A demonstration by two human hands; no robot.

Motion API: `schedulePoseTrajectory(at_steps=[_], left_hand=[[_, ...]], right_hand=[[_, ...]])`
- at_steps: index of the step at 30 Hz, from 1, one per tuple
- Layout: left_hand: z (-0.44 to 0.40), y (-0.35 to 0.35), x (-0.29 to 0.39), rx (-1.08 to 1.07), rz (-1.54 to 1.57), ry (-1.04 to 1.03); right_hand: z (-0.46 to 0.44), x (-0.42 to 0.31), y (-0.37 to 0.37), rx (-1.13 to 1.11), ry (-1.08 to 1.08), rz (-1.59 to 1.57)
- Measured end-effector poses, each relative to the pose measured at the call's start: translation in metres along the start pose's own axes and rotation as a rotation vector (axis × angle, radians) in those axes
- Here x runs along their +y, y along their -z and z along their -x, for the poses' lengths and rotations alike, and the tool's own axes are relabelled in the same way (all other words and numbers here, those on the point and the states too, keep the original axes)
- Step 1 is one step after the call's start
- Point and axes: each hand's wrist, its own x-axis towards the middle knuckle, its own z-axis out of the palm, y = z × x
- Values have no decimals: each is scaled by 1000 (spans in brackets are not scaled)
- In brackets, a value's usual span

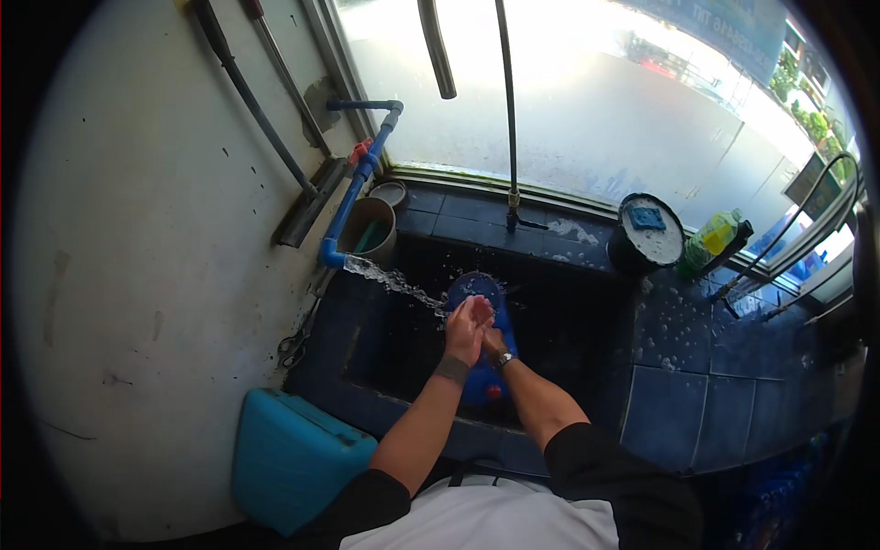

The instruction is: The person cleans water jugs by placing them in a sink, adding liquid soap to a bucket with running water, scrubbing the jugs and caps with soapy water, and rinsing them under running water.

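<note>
A blue plastic water jug [506, 316] with a small red part near its lower end lies in the dark tiled sink [568, 339]. Over it, my two hands are close together and seem to touch. My left hand [468, 327], with a grey-brown band at the wrist, shows its palm side with the fingers stretched out. Below and to the right is my right hand [495, 343], a metal watch at its wrist; its fingers are mostly hidden. Water [394, 278] gushes from the blue pipe [335, 252] and splashes around my left hand and the jug's far end.
A tub [377, 220] with something green inside stands behind the pipe outlet. On the right ledge are a black bucket [622, 252] of suds with a blue sponge [647, 217] and a yellow-green bottle [715, 240]. A teal case [275, 458] stands at lower left; squeegees [312, 197] lean on the wall.
</note>
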Motion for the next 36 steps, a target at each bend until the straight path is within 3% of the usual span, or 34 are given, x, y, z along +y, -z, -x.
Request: schedulePoseTrajectory(at_steps=[2,4,6,7,10,11,14,15,18,19,20,22,23,24,25,26,28,29,30,31,32,33,34,36], left_hand=[[-8,5,-26,21,-321,-192],[-15,29,-50,-174,-285,-7],[-17,50,-72,-542,-201,340],[-6,43,-78,-540,-190,355],[31,9,-97,-847,-464,-265],[41,7,-113,-848,-449,-242],[38,-17,-155,-520,-885,61],[35,-22,-149,-518,-881,64],[52,-27,-109,-924,-661,-314],[51,-21,-115,-922,-660,-315],[37,-12,-127,-839,-764,-165],[9,-5,-143,-653,-948,135],[14,-8,-123,-646,-949,120],[36,-11,-101,-686,-790,-92],[51,-9,-85,-720,-623,-303],[51,-2,-83,-724,-625,-327],[22,12,-80,-377,-400,-130],[7,20,-64,-259,-428,-118],[-5,28,-47,-139,-452,-102],[-20,29,-46,-142,-442,-139],[-33,28,-51,-56,-221,70],[-37,29,-55,23,-3,288],[-33,34,-53,15,-2,271],[-20,56,-44,-240,-445,-137]], right_hand=[[23,5,16,-77,95,322],[33,18,50,-108,271,533],[37,59,108,-109,452,590],[36,74,134,-111,508,588],[48,96,202,-29,520,690],[61,99,222,-30,479,724],[59,114,264,-21,453,750],[49,132,274,-22,460,720],[52,160,279,1,431,646],[52,159,279,25,428,615],[48,152,277,52,442,580],[38,136,269,80,493,602],[35,131,259,99,520,621],[35,132,246,120,541,635],[42,112,227,-67,384,581],[54,85,197,-248,232,522],[54,69,130,-273,211,552],[58,56,92,-278,238,555],[30,52,64,-613,51,406],[30,38,25,-621,-106,190],[14,32,-17,-458,-16,103],[-10,27,-43,-474,-18,-73],[-34,22,-69,-495,-23,-250],[-46,-1,-90,-705,-105,-510]])
